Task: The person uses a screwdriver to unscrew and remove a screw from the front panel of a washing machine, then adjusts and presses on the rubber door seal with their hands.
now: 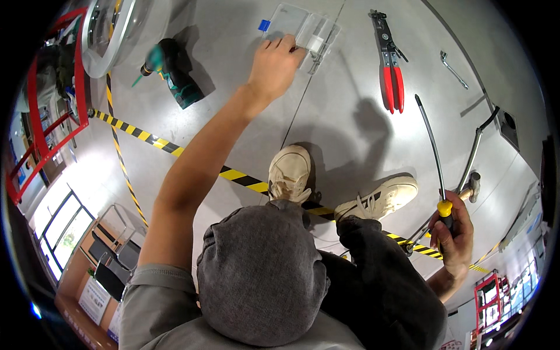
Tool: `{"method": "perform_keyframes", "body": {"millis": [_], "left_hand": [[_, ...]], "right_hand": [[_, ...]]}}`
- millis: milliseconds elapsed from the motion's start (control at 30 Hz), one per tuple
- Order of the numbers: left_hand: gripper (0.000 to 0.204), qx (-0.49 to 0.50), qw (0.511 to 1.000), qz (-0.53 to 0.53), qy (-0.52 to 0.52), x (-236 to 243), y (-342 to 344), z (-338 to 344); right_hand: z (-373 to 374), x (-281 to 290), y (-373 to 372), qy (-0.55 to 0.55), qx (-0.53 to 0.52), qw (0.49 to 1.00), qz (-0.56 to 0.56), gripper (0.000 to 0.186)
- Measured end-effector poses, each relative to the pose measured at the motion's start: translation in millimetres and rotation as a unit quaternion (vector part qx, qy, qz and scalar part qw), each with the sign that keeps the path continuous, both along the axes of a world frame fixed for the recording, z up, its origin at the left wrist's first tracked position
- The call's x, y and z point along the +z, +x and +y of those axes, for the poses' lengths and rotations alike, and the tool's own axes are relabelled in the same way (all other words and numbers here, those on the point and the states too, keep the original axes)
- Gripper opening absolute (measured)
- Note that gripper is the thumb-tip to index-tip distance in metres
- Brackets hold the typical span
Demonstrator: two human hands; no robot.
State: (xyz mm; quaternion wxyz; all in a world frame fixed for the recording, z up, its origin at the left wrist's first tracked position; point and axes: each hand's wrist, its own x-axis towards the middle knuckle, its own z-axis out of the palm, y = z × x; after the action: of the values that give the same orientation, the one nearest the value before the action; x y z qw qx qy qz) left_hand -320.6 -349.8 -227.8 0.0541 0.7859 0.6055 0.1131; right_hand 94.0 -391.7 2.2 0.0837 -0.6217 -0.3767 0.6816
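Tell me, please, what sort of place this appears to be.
Probably a workshop or work area: a green-and-black drill and a red-handled metal hand tool rest on the smooth grey floor, with a black-and-yellow striped band across.

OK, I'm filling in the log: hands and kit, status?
Left hand at clear case. Right hand holds screwdriver. Pliers on floor, right of case.

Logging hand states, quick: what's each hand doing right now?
Left hand: fingers bent at the clear plastic case; whether it holds anything cannot be told.
Right hand: closed, holding the screwdriver by its handle.
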Motion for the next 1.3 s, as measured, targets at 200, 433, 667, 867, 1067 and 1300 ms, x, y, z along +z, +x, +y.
{"method": "perform_keyframes", "body": {"millis": [200,433,667,867,1067,1300], "left_hand": [[0.008,-0.016,1.000,0.006,-0.011,-6,-1,12],[0.010,-0.040,0.997,-0.056,-0.022,-1,-11,8],[0.008,-0.090,0.995,0.027,-0.034,11,-10,18],[0.010,-0.084,0.996,-0.013,-0.033,9,-16,13],[0.007,0.190,0.852,-0.404,-0.275,48,25,14],[0.026,0.196,0.508,-0.726,-0.419,100,94,19]], "right_hand": [[1,-1,-1,-0.009,0.023,1.000,-0.017,0.055],[2,0,-2,-0.005,0.017,1.000,-0.005,0.055],[0,-2,-2,-0.002,0.030,1.000,0.006,0.056],[4,-5,-9,-0.002,0.042,0.999,0.004,0.055],[3,2,-7,-0.004,0.046,0.999,-0.019,0.051],[12,3,-12,0.035,0.073,0.997,0.006,0.047]]}}
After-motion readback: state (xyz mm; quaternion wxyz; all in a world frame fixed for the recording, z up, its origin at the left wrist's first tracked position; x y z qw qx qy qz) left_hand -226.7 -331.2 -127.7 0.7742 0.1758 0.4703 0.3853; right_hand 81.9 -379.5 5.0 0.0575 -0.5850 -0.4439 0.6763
